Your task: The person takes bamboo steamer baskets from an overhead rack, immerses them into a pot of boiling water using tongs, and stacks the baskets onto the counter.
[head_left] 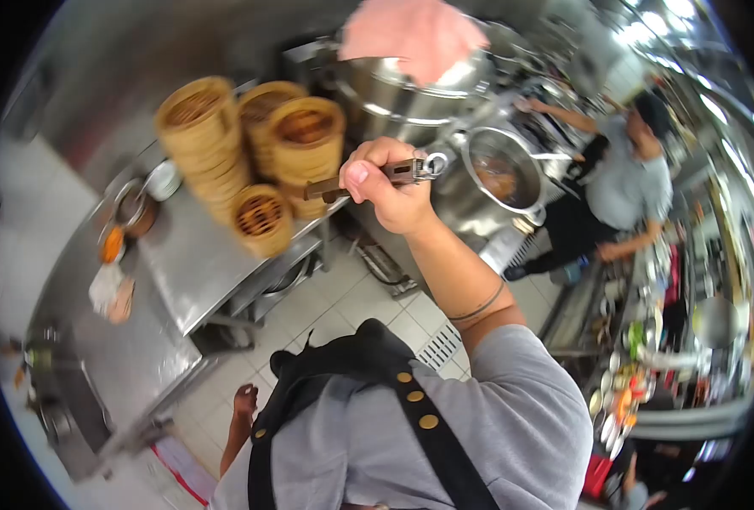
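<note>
My right hand (387, 183) is raised in front of me, its fingers wrapped around a slim metal tool with a ring at one end (409, 171); its exact kind is not clear. Behind that hand stand stacks of bamboo steamers (203, 136), with a shorter bamboo steamer (262, 221) nearest the counter's front. To the right of the hand, a large metal pot (504, 170) contains brownish liquid. Low at my left side hangs my left hand (245, 399), small in view, with fingers curled in and nothing visible in them.
A steel counter (194, 268) runs along the left, holding a jar (135, 208) and a crumpled cloth or bag (112, 293). A pink cloth (411, 38) covers a big steel pot at the back. A co-worker (623, 174) stands at right, beside shelves of ingredients. The floor is tiled, with a drain grate (439, 347).
</note>
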`<action>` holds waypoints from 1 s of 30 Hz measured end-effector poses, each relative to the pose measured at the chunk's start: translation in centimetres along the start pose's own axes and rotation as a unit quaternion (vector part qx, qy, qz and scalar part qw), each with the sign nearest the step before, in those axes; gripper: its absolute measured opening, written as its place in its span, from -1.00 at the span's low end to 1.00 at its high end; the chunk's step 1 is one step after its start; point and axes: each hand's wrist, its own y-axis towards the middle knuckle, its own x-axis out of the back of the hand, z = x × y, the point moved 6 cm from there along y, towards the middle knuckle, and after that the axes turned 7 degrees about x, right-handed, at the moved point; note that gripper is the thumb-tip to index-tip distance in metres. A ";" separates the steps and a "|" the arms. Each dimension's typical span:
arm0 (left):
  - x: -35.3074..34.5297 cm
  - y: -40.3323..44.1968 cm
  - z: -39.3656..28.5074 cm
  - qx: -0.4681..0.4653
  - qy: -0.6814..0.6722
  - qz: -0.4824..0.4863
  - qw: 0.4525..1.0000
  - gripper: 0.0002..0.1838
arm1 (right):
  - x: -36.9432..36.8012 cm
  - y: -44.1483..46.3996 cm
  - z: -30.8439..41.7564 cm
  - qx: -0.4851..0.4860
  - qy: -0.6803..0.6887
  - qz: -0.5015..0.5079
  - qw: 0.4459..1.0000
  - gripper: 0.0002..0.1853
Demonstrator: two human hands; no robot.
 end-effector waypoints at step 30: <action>-18.8 -7.9 -4.7 -0.037 0.012 0.101 0.994 -0.60 | 45.2 0.3 4.3 -0.137 -0.221 -0.288 0.922 -0.67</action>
